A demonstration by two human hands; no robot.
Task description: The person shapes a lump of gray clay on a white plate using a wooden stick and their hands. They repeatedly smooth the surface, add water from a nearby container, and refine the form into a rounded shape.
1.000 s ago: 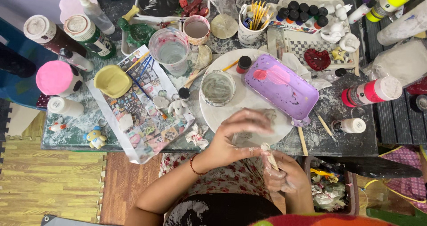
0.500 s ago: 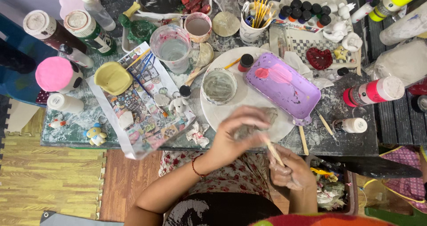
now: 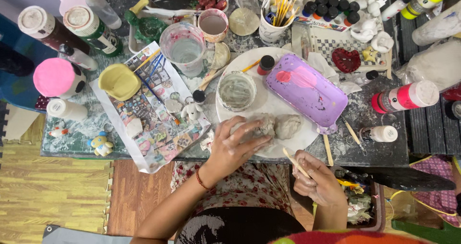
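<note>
My left hand (image 3: 236,145) rests on a lump of grey clay (image 3: 263,126) at the near edge of a white plate (image 3: 269,104), fingers curled over it. A second grey clay lump (image 3: 288,125) lies just to its right on the same plate. My right hand (image 3: 318,179) hovers below the table edge, holding a thin wooden stick (image 3: 294,161) that points up and left toward the plate. A small bowl of cloudy water (image 3: 236,90) and a purple tray (image 3: 305,91) smeared with pink also sit on the plate.
The table is crowded: a plastic cup of water (image 3: 183,48), a yellow dish (image 3: 118,81), a printed paper sheet (image 3: 153,109) with small clay figures, paint bottles (image 3: 404,96) at right, tall bottles at left, a cup of brushes (image 3: 273,18), a paint-pot set (image 3: 331,6).
My left hand has moved up from over my lap onto the clay at the plate's edge. My right hand with the stick has shifted slightly right and up.
</note>
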